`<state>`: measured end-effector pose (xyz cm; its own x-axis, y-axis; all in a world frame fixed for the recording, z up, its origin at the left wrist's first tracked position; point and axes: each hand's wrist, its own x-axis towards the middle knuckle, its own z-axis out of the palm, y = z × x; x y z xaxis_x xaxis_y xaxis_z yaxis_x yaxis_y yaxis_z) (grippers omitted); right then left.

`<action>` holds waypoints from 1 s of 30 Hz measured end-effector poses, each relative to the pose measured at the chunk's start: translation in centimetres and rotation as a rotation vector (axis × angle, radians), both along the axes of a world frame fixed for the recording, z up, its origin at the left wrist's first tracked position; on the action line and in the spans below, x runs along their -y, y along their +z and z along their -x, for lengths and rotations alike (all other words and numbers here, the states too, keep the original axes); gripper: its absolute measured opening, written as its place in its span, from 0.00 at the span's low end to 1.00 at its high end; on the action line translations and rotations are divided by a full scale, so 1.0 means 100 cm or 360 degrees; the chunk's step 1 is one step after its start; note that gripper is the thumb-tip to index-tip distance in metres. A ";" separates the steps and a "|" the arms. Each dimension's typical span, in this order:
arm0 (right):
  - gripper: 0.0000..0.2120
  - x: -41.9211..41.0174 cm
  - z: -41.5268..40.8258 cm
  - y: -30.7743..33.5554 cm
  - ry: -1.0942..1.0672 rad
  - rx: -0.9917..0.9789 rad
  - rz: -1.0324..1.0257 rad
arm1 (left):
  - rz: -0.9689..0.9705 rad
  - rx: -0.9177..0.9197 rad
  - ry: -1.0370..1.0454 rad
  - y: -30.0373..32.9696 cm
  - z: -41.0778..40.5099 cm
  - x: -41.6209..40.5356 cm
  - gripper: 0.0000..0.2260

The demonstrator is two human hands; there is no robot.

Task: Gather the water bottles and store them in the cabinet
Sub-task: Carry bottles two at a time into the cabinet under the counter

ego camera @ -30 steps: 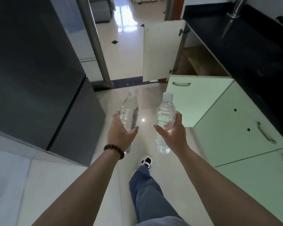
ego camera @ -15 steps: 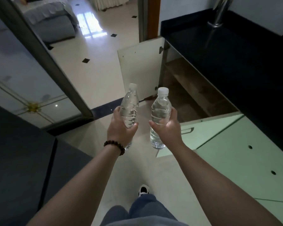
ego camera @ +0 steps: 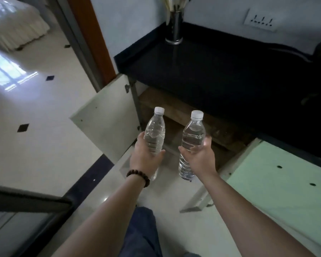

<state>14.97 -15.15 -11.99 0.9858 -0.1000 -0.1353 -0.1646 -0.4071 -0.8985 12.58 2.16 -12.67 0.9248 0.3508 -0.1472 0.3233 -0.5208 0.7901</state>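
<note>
Carrying two water bottles toward open cabinet (ego camera: 176, 115) | left hand (ego camera: 146, 158) wrapped around left bottle (ego camera: 154, 135), right hand (ego camera: 200, 156) around right bottle (ego camera: 192, 140), both upright, above floor before cabinet | best lowered past door (ego camera: 107, 121), under worktop (ego camera: 202, 71) edge, onto shelf, upright

There is one view only, a wide-angle camera worn on the person's head, looking forward and steeply down along both forearms. The left hand (ego camera: 146, 156) and right hand (ego camera: 200, 156) sit near the middle of the frame, close to the lens. Just beyond the two grips opens the cabinet (ego camera: 176, 115), under the dark countertop (ego camera: 220, 75). Left of the grips the tiled floor (ego camera: 44, 115) stretches away; below them, close in, a trouser leg (ego camera: 139, 232).
</note>
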 end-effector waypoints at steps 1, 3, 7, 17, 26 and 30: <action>0.30 -0.010 -0.009 -0.002 -0.0087 -0.0017 -0.0002 | 0.0003 -0.0028 -0.0079 -0.004 -0.015 -0.009 0.35; 0.31 -0.031 -0.024 -0.006 -0.0250 -0.0058 -0.0009 | 0.0012 -0.0087 -0.0259 -0.012 -0.043 -0.030 0.35; 0.32 -0.074 -0.047 -0.008 -0.0489 -0.0159 -0.0001 | 0.0012 -0.0160 -0.0497 -0.018 -0.086 -0.076 0.34; 0.26 -0.111 -0.081 -0.015 -0.0825 -0.0264 0.0022 | -0.0018 -0.0284 -0.0836 -0.040 -0.150 -0.110 0.32; 0.28 -0.090 -0.108 -0.081 -0.1026 -0.0334 -0.0052 | 0.0021 -0.0397 -0.0939 -0.103 -0.193 -0.072 0.27; 0.32 -0.072 -0.135 -0.144 -0.1071 -0.0278 -0.0094 | -0.0023 -0.0366 -0.1027 -0.163 -0.233 -0.050 0.29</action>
